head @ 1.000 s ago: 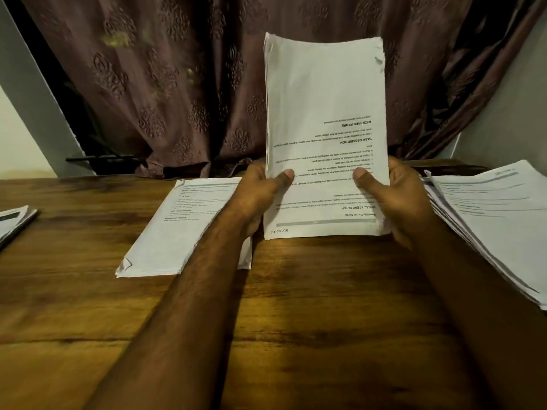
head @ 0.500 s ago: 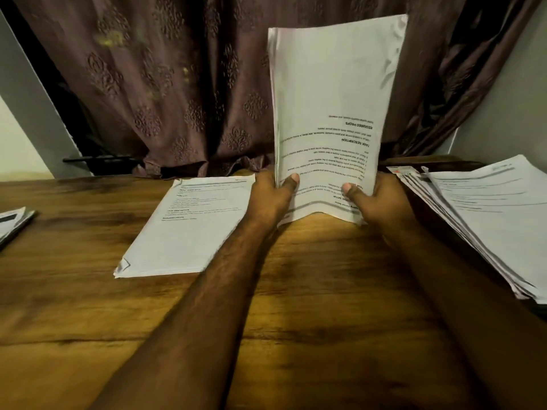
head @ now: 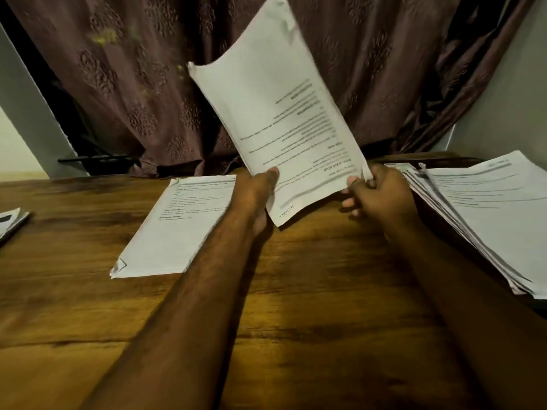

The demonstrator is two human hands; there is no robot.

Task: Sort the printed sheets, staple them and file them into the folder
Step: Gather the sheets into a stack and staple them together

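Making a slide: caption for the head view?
Both hands, left hand and right hand, hold a tilted sheaf of printed sheets above the wooden table.

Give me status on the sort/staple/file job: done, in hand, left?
Done: one sorted set lies flat on the table, left of centre. In hand: both the left hand and right hand grip a held set, tilted, off the table. Left: a fanned unsorted pile sits at right. No stapler or folder clearly in view, so stapling and filing look not yet done.
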